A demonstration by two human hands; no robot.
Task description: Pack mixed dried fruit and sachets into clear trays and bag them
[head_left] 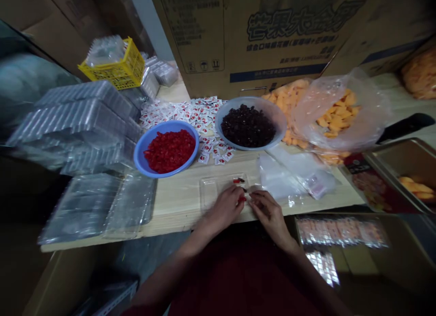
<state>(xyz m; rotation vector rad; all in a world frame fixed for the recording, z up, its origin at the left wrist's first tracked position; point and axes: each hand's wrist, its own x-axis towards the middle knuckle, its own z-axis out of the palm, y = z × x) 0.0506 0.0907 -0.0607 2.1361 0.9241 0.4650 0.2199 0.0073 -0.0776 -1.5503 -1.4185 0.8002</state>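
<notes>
A shallow clear plastic tray (208, 195) lies near the table's front edge, with small red pieces (236, 181) and dark pieces (241, 180) at its right end. My left hand (227, 206) reaches over the tray, its fingers bent and pressed together beside a few of these pieces. Whether one is between its fingertips I cannot make out. My right hand (269, 211) is at the tray's right end, thumb and fingers pinched; what they hold, if anything, is too small to tell. Beyond the tray are a blue bowl (138, 154) of red pieces and a pale bowl (279, 125) of dark ones.
Clear plastic boxes (85, 120) are stacked at left, near a yellow basket (134, 63). Small printed packets (194, 116) are scattered behind the bowls. Bagged orange pieces (340, 113), a black handle (407, 126) and clear bags (279, 173) lie right. Cartons (204, 38) stand behind.
</notes>
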